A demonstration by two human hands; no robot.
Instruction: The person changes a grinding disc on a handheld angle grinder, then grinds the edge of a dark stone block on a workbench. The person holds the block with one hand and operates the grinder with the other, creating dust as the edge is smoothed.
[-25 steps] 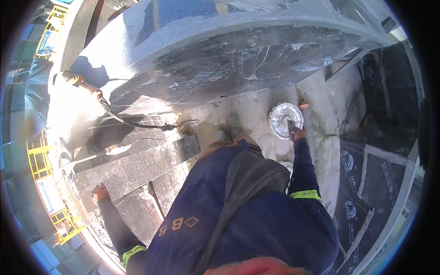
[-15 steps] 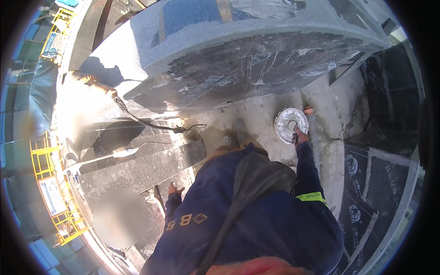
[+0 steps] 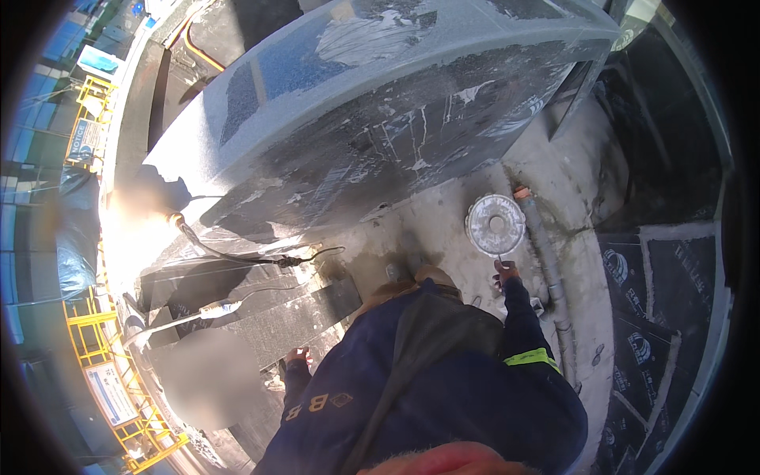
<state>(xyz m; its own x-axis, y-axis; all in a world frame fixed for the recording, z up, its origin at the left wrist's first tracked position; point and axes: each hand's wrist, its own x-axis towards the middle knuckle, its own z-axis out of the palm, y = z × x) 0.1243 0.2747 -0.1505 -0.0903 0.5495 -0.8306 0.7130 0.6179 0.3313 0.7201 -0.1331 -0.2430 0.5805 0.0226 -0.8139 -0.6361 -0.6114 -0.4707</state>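
A round, grey-white smeared bucket with a lid-like top (image 3: pixel 495 227) stands on the concrete in front of me, to the right. At its near rim is my right hand (image 3: pixel 505 274), its fingers curled. A thin dark piece runs between the fingers and the rim; whether it is a handle or a tool I cannot make out. Down at my left side, my left hand (image 3: pixel 298 355) hangs past the dark boards with its fingers apart, and nothing shows in it.
A grey pipe with an orange end (image 3: pixel 521 192) lies right of the bucket. Ahead rises a large curved, smeared panel (image 3: pixel 396 127). Cables (image 3: pixel 229 252) and dark boards (image 3: pixel 261 309) lie left, near yellow railings (image 3: pixel 87 321). Black printed sheeting (image 3: pixel 641 317) covers the right.
My right hand has drawn back from the middle of the bucket's top to its near rim. The view has turned slightly, and my left hand sits lower in it.
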